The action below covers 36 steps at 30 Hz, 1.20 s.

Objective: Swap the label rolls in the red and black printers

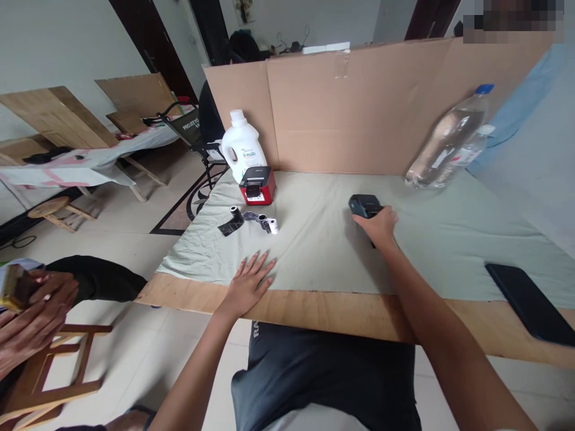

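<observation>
My left hand (pixel 248 286) lies flat near the front edge of the table, fingers spread on the pale green cloth (pixel 309 257), holding nothing. Over the right-centre part of the cloth, my right hand (pixel 380 226) is wrapped round a boxy black handheld device (pixel 366 205); its exact kind cannot be made out. Ahead of my left hand are small paper rolls: one with a dark strip unrolled (pixel 233 220) and a white one (pixel 272 225). Behind them stands a red and black box-shaped machine (pixel 258 185), in front of a white handled jug (pixel 245 146).
A cardboard panel (pixel 350 114) stands along the table's back. Clear plastic bottles (pixel 449 140) are at the back right. A black phone-like slab (pixel 530 302) lies at the front right. To the left, another person's hands (pixel 40 311) hold a phone-like object, beside a wooden stool (pixel 67 371).
</observation>
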Motion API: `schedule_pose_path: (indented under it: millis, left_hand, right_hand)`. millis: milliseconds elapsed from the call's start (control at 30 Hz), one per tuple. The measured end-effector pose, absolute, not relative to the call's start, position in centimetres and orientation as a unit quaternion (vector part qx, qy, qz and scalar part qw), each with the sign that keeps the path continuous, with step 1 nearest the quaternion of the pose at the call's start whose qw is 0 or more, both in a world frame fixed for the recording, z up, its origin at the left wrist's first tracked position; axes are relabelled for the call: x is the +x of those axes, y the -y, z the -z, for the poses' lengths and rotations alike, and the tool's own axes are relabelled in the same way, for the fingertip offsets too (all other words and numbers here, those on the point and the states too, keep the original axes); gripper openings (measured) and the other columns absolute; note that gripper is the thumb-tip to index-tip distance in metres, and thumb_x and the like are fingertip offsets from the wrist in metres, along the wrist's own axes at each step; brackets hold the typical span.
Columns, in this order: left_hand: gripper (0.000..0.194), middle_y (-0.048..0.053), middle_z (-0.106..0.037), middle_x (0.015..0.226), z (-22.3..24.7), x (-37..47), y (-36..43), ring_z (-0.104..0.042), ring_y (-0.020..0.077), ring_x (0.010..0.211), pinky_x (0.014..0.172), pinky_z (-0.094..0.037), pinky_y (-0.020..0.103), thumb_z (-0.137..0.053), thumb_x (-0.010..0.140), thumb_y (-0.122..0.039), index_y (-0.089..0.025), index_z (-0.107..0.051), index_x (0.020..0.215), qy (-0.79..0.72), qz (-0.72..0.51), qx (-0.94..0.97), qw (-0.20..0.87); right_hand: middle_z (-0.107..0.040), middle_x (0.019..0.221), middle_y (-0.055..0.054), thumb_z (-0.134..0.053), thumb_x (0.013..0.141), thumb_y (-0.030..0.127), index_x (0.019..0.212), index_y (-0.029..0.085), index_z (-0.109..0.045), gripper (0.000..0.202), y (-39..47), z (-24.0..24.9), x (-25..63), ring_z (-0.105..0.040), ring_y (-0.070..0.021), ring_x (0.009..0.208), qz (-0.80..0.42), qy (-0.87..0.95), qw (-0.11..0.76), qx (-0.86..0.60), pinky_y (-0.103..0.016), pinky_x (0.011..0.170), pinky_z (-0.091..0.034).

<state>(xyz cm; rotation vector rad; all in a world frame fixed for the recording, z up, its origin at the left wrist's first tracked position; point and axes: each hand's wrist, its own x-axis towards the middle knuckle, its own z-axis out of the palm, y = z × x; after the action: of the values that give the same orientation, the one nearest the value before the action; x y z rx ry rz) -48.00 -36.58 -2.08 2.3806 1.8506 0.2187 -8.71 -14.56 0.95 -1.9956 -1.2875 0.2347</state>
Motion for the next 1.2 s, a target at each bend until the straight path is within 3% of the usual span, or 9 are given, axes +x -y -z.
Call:
schedule_pose_path:
  millis: [400,700,800,1000,1100,1200]
  left_hand:
    - [0.052,0.001,-0.033,0.175,2.1,-47.9,36.7,-0.027,0.0275,0.165,0.133,-0.026,0.058,-0.039,0.11,-0.047,-0.033,-0.05,0.16,-0.612,-0.096,0.783,0.057]
    - [0.053,0.001,-0.035,0.175,2.2,-48.0,36.8,-0.027,0.0269,0.165,0.133,-0.024,0.057,-0.037,0.11,-0.049,-0.034,-0.051,0.159,-0.609,-0.109,0.783,0.061]
    - [0.054,0.001,-0.033,0.175,1.9,-47.8,36.8,-0.026,0.0265,0.165,0.134,-0.023,0.056,-0.035,0.11,-0.049,-0.032,-0.05,0.159,-0.616,-0.095,0.779,0.066]
    - [0.053,0.0,-0.035,0.174,1.5,-47.8,37.0,-0.027,0.0269,0.165,0.133,-0.024,0.056,-0.037,0.109,-0.048,-0.033,-0.051,0.158,-0.619,-0.091,0.777,0.076]
    - [0.048,0.005,-0.05,0.167,0.7,-47.2,37.1,-0.04,0.0312,0.159,0.13,-0.029,0.058,-0.045,0.107,-0.045,-0.027,-0.062,0.148,-0.627,-0.126,0.766,0.068]
    - [0.035,0.011,-0.075,0.133,-1.4,-44.9,35.9,-0.066,0.0309,0.13,0.119,-0.042,0.051,-0.048,0.105,-0.037,-0.022,-0.075,0.123,-0.646,-0.23,0.727,0.034]
  right_hand:
    - [-0.055,0.136,-0.027,-0.091,0.063,0.045,0.121,0.017,-0.048,0.077,18.0,-0.3,-19.0,-0.049,-0.045,0.13,-0.085,0.436,0.355,-0.823,-0.058,0.112,-0.036]
    - [-0.047,0.144,-0.032,-0.088,0.066,0.042,0.128,0.015,-0.046,0.08,19.0,-0.2,-20.3,-0.038,-0.0513,0.137,-0.105,0.436,0.385,-0.807,-0.068,0.113,-0.029]
    - [-0.039,0.15,-0.035,-0.086,0.068,0.045,0.139,0.014,-0.039,0.09,19.6,-0.6,-20.2,-0.034,-0.0532,0.141,-0.127,0.441,0.382,-0.802,-0.07,0.114,-0.027]
    - [-0.041,0.15,-0.03,-0.083,0.07,0.052,0.155,0.013,-0.032,0.107,22.5,-1.4,-18.5,-0.053,-0.0481,0.131,-0.164,0.479,0.387,-0.771,-0.061,0.111,-0.041]
    - [-0.047,0.146,-0.028,-0.069,0.082,0.062,0.15,0.013,-0.041,0.089,22.2,-1.1,-15.9,-0.059,-0.0431,0.125,-0.189,0.5,0.422,-0.732,-0.057,0.107,-0.047]
    - [-0.06,0.133,-0.022,-0.054,0.092,0.058,0.132,0.017,-0.057,0.058,19.6,-0.3,-12.6,-0.062,-0.0356,0.118,-0.194,0.519,0.464,-0.691,-0.056,0.11,-0.046]
